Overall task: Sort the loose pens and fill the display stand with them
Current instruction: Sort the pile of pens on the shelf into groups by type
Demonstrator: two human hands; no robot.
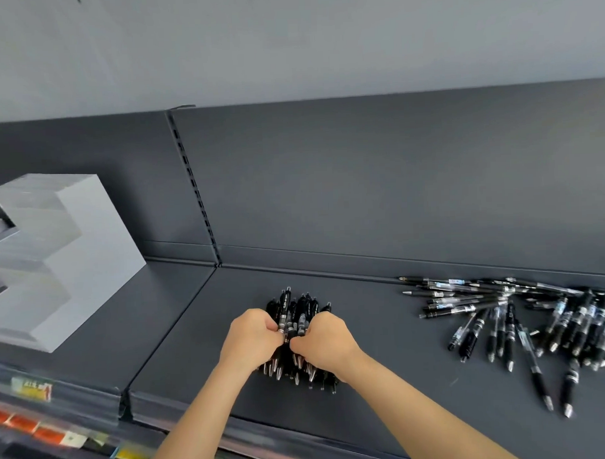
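Squeezing the bundle of black pens (299,315) from both sides on the shelf (368,381) — clip ends poking out beyond the knuckles, tips pointing back under the wrists. Curling the fingers of the left hand (251,337) and right hand (324,342) inward round the barrels, thumbs nearly meeting on top — seemingly squaring one sorted batch for carrying. Leaving the loose pile (523,321) well right of the fingers, the white display stand (72,258) well left, no pens showing in it.

Bare shelf (211,318) between stand (96,253) and bundle (298,310)
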